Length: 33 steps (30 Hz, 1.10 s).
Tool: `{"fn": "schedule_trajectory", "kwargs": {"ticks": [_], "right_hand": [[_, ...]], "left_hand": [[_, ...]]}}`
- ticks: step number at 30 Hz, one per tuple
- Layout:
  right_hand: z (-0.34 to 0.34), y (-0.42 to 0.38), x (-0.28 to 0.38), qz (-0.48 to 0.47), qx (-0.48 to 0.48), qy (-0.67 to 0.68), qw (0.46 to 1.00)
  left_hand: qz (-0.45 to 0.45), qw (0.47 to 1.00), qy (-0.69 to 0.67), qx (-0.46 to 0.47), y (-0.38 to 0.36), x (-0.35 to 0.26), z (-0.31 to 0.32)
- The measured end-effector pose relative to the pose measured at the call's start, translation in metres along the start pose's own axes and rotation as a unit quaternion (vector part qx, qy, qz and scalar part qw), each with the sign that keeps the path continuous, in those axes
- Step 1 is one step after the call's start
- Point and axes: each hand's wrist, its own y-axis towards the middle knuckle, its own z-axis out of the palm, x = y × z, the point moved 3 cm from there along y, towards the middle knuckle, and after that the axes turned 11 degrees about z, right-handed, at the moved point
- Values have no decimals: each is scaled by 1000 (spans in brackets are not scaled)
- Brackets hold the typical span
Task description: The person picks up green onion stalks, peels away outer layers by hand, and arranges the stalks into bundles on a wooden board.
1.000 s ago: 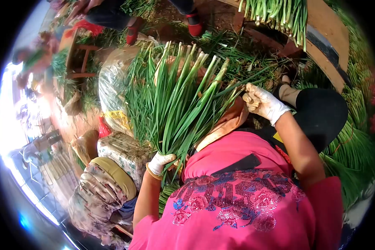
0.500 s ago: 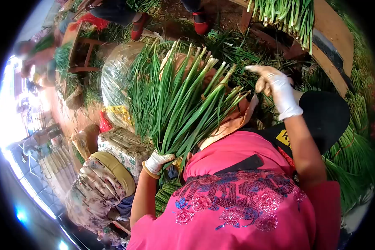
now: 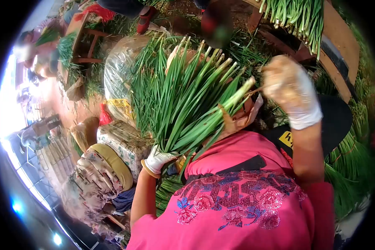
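The gloved left hand (image 3: 159, 160) is holding a scallion bunch (image 3: 181, 108) by its leafy end, grip closed, with the stem ends fanning over the lap beside a plastic bag (image 3: 118, 79). The gloved right hand (image 3: 289, 89) is blurring near the stem ends, apparently leaving support to the left; its grip opening and contents are remaining indeterminable.

Pink shirt (image 3: 233, 212)—sequined, flowered
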Motion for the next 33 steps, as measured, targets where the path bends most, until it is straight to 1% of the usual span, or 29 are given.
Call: {"fn": "schedule_trajectory", "kwargs": {"ticks": [1, 2, 4, 5, 6, 7, 8, 9, 10, 11, 12, 13, 14, 15, 16, 17, 18, 20, 21, 22, 24, 26, 27, 28, 29, 30, 31, 32, 33], "right_hand": [[-14, -16, 15, -74, 32, 97, 992], [-28, -33, 30, -143, 75, 184, 970], [-47, -57, 45, -230, -77, -18, 970], [-56, -70, 52, -254, -165, -112, 946], [-50, -64, 47, -100, -332, -281, 895], [-44, -59, 42, 96, -416, -435, 793], [-49, -50, 17, 0, -393, -398, 829], [-48, -40, 3, -87, -356, -465, 806], [-33, -31, -3, -64, -360, -571, 735], [-21, -20, -13, -130, -315, -649, 680], [-14, -8, -21, -126, -278, -711, 633], [-8, 6, -34, -201, -196, -787, 549], [-9, 23, -45, -119, -200, -794, 562], [-11, 36, -53, -69, -193, -773, 601], [-20, 52, -66, -34, -140, -821, 553], [-26, 60, -78, -18, -121, -797, 592], [-21, 68, -80, 0, -102, -771, 629], [-13, 72, -85, 154, -92, -569, 803], [-9, 70, -90, 189, -110, -459, 861], [1, 70, -89, 193, -34, -325, 925], [26, 54, -62, 202, 14, -186, 962], [26, 42, -30, 136, 9, -182, 974], [27, 36, -14, 85, -25, -104, 991], [18, 36, 2, 86, -32, -200, 976], [18, 43, 10, 52, -124, -391, 910], [16, 49, 15, 14, -217, -559, 801], [20, 55, 16, -143, -203, -740, 625], [21, 65, 5, -122, -174, -749, 628], [24, 73, -8, -182, -162, -762, 600]], "left_hand": [[-27, 999, 26, -16, 2, -3, 4], [-22, 1000, 1, -3, 4, -7, 10], [-13, 999, -46, 23, 7, -14, 20], [-7, 999, -28, 13, 8, -15, 22], [-21, 1000, -19, 10, 8, -16, 21], [-36, 999, -9, 7, 7, -19, 18], [-51, 999, 1, 4, 7, -21, 18], [-34, 999, -17, 8, 7, -27, 26], [-37, 999, -16, 4, 6, -26, 26], [-40, 999, -13, -1, 4, -25, 25], [-42, 999, -10, -5, 3, -25, 24], [2, 998, 65, -7, 3, -36, 36], [16, 997, 75, -7, 3, -36, 36], [28, 996, 85, -8, 1, -35, 35], [42, 995, 93, -9, 0, -35, 34], [29, 991, 133, -8, -2, -40, 34], [51, 983, 172, 23, -1, -41, 30], [35, 980, 196, 13, -4, -41, 27], [75, 975, 207, 24, -3, -39, 24], [108, 980, 163, 20, -1, -37, 28], [43, 994, 97, 9, -2, -26, 16], [29, 986, 155, 47, -3, -48, 30], [51, 990, 120, 59, -1, -44, 27], [70, 991, 86, 74, 1, -37, 22], [72, 989, 98, 79, 1, -32, 18], [72, 988, 111, 84, 4, -32, 14], [53, 984, 147, 88, 3, -45, 22], [43, 989, 106, 94, 7, -35, 13], [38, 987, 135, 82, 8, -37, 13]]}}
